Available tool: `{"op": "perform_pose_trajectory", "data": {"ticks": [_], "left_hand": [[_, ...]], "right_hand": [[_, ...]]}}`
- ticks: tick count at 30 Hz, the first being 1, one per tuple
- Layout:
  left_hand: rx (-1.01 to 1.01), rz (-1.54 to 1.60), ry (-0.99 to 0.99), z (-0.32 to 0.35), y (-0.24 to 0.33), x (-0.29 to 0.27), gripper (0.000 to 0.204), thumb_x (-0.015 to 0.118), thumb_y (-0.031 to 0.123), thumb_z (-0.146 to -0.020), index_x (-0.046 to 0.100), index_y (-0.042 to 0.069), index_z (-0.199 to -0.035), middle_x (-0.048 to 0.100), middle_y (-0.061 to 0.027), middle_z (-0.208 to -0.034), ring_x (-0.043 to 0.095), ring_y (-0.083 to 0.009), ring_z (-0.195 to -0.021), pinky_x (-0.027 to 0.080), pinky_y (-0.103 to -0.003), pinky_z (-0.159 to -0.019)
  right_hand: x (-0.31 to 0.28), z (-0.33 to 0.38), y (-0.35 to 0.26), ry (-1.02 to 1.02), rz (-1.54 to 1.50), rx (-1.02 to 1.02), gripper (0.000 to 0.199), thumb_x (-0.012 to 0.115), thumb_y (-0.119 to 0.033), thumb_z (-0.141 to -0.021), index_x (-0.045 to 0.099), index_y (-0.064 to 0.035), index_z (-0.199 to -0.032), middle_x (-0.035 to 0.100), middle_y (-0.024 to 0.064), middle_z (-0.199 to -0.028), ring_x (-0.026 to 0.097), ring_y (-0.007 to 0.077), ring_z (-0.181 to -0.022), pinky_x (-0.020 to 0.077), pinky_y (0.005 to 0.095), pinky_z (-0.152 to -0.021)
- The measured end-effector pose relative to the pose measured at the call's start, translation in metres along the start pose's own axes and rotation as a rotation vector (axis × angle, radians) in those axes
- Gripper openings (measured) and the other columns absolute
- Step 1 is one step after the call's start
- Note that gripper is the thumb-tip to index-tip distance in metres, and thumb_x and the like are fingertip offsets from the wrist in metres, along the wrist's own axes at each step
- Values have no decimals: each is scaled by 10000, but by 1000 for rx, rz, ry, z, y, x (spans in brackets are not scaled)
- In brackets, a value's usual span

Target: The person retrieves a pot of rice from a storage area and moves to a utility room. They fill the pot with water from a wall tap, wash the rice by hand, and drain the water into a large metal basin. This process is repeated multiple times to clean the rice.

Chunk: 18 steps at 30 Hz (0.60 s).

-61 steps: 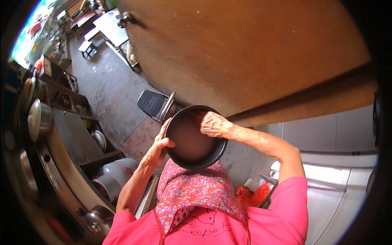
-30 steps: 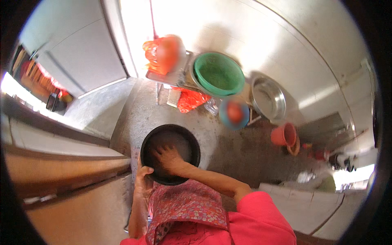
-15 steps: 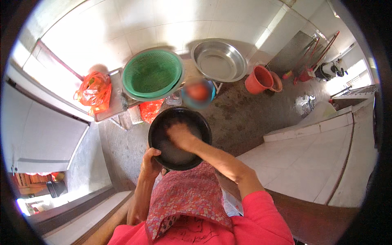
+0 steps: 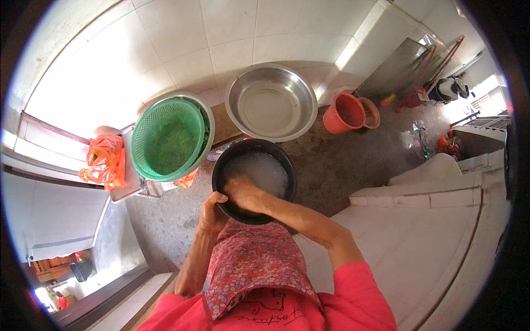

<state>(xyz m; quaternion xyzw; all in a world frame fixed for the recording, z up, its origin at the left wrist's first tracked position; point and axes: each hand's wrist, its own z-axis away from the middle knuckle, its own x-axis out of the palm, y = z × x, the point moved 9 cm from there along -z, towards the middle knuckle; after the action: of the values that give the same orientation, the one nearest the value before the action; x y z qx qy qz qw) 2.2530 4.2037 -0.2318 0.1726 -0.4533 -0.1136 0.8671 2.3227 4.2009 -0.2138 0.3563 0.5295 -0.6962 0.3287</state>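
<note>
A round black pot (image 4: 287,160) with cloudy whitish liquid (image 4: 256,166) in it is held in front of my floral apron (image 4: 256,256). My left hand (image 4: 213,211) grips its near left rim, thumb over the edge. Inside the pot, my right hand (image 4: 241,193) reaches down at the left side; its fingers are smeared by motion and partly in the liquid, so what they hold, if anything, cannot be made out.
Beyond the pot stand a wide steel basin (image 4: 301,124) and a green colander (image 4: 144,144) resting in another metal basin. Orange plastic bags (image 4: 105,160) lie at the left. A red bucket (image 4: 338,117) stands on the floor, right. A white tiled ledge (image 4: 397,243) runs along my right.
My right hand has moved toward me within the pot, while my left hand keeps its grip. The view has shifted, and the blue bowl with something red is no longer visible.
</note>
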Motion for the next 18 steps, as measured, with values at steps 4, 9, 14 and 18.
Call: {"op": "perform_pose_trajectory", "data": {"ticks": [4, 9, 14, 18], "left_hand": [[32, -74, -9, -47, 21, 30, 620, 549, 123, -728, 456, 99, -1340, 537, -67, -1256, 514, -246, -1121, 433, -397, -960], [86, -83, 59, -109, 52, 59, 543, 580, 149, -708, 538, 3, -1230, 617, -100, -1145, 588, -279, -1012, 476, -422, -917], [42, -109, 66, -139, 72, 87, 473, 593, 178, -712, 571, -12, -1144, 619, -93, -1126, 584, -269, -990, 467, -410, -900], [-3, -112, 83, -161, 75, 80, 465, 591, 187, -718, 575, -9, -1139, 642, -100, -1083, 596, -274, -959, 473, -420, -891]], "right_hand": [[-44, -18, 103, 137, 226, 93, 237, 575, -106, -796, 705, -40, -982, 654, 209, -1061, 641, 358, -983, 528, 497, -823], [-72, 1, 158, -205, 184, 431, 358, 597, -76, -782, 663, -48, -1133, 579, 220, -1222, 579, 385, -1120, 497, 491, -912], [-69, -32, 136, -243, -82, 201, 296, 567, -127, -811, 692, -37, -1064, 681, 199, -1047, 637, 350, -1041, 522, 464, -867], [-96, -95, 152, -114, -5, 216, 279, 556, -127, -825, 690, -41, -1054, 681, 187, -1049, 635, 348, -1043, 529, 461, -829]]}}
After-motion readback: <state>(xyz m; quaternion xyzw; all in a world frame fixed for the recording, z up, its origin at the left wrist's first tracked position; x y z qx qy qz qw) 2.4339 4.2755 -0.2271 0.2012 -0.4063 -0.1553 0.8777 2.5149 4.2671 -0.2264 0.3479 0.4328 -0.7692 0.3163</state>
